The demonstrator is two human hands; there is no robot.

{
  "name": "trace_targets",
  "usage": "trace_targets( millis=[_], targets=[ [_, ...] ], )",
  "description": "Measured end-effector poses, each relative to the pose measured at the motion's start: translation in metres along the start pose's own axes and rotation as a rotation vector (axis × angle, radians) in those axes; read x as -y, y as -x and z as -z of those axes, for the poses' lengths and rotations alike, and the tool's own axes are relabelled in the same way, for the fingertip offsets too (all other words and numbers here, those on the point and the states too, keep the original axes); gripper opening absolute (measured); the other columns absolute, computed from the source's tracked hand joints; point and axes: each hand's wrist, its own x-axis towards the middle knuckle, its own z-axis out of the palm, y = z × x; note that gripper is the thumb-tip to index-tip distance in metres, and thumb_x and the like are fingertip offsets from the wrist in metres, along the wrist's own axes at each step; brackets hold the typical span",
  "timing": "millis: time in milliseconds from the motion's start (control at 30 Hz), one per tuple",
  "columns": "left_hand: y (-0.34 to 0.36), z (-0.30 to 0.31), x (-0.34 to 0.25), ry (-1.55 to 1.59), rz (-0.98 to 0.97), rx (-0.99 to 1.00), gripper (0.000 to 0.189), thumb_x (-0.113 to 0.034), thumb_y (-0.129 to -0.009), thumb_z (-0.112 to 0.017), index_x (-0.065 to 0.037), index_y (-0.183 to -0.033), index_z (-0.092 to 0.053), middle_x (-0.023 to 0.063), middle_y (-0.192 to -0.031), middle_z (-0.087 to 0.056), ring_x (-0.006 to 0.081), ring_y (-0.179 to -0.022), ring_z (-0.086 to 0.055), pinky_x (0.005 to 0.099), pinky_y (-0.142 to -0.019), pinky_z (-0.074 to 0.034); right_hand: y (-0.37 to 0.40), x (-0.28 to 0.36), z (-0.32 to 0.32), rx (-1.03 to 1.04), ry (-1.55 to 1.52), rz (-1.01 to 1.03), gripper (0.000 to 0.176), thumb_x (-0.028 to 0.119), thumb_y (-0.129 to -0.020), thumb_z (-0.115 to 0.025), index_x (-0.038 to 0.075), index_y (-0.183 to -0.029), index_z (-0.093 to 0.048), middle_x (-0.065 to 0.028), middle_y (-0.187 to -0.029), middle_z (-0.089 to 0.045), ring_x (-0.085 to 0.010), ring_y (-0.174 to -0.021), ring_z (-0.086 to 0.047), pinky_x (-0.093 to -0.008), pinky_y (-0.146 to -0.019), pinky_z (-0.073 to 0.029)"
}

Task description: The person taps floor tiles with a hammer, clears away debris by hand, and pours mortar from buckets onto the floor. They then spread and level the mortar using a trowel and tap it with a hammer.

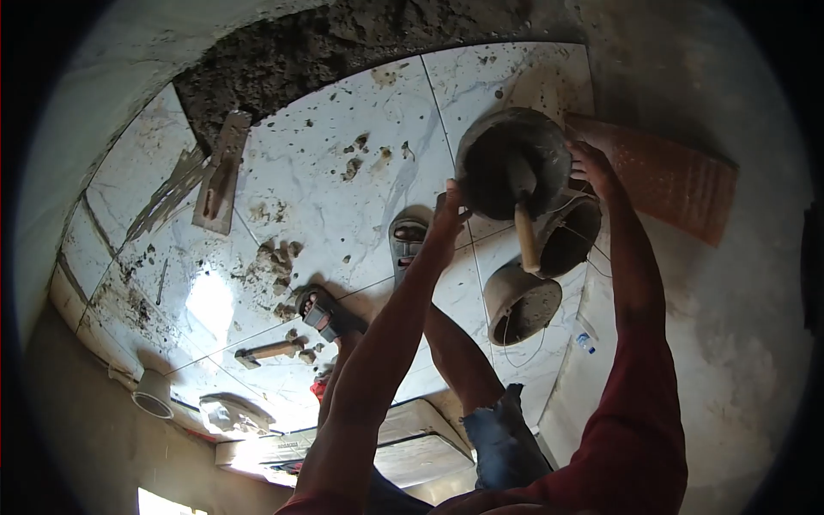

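Observation:
A dark, mortar-stained bucket [556, 133] is between my two hands, its mouth facing up toward me. My left hand [448, 215] grips its left side near the rim. On the opposite side, my right hand [592, 165] holds the rim with the fingers curled against it. A trowel [525, 232] leans in the bucket, blade inside and wooden handle sticking out over the near rim. Just below are two more buckets: a dark one [573, 236] with a wire handle, partly hidden, and a grey one [522, 305] tipped toward me.
Mortar-spattered marble-look tiles [343, 129] cover the floor up to a bed of wet mortar [318, 60]. A plastering float [223, 176] and a hammer [273, 350] lie at left. A reddish-brown sheet [661, 176] lies at right, near a small plastic bottle [585, 342].

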Motion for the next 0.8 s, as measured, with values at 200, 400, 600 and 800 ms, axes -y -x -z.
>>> trace_targets(
  millis=[200,400,600,800],
  targets=[
    [-0.029,0.017,0.036,-0.063,0.046,0.215,0.08,-0.069,-0.085,-0.024,-0.009,-0.138,-0.026,0.0119,-0.138,-0.033,0.0327,-0.129,-0.03,0.0491,-0.104,-0.016,0.003,-0.002,0.016,0.017,0.028,0.055,0.062,0.041,-0.079,-0.062,0.004,-0.126,-0.047,-0.0107,-0.119,-0.054,-0.0229,-0.109,-0.051,-0.0376,-0.093,-0.037],
    [0.001,0.087,-0.015,-0.646,0.015,0.483,0.066,-0.052,-0.09,-0.041,-0.008,-0.137,-0.027,0.013,-0.135,-0.04,0.0248,-0.126,-0.037,0.0366,-0.102,-0.03,-0.013,0.102,-0.046,-0.459,0.889,0.913,0.044,0.026,-0.085,-0.053,-0.001,-0.118,-0.05,-0.022,-0.116,-0.053,-0.0359,-0.11,-0.05,-0.0407,-0.094,-0.039],
    [0.034,0.176,-0.089,-1.155,0.069,0.484,0.061,-0.048,-0.09,-0.046,-0.009,-0.135,-0.033,0.016,-0.131,-0.044,0.0236,-0.122,-0.041,0.0377,-0.098,-0.037,-0.169,0.137,-0.149,-0.432,0.996,0.387,0.047,0.022,-0.083,-0.048,-0.003,-0.123,-0.047,-0.0257,-0.128,-0.043,-0.038,-0.116,-0.045,-0.0454,-0.096,-0.039],
    [0.115,0.27,-0.131,-1.219,-0.227,0.081,0.053,-0.041,-0.09,-0.051,-0.01,-0.132,-0.039,0.0122,-0.13,-0.046,0.0259,-0.122,-0.042,0.04,-0.096,-0.039,-0.218,0.129,-0.194,-0.274,1.292,0.302,0.03,0.017,-0.082,-0.05,0.005,-0.106,-0.063,-0.0145,-0.112,-0.06,-0.0283,-0.107,-0.057,-0.0398,-0.085,-0.047]
  ],
)
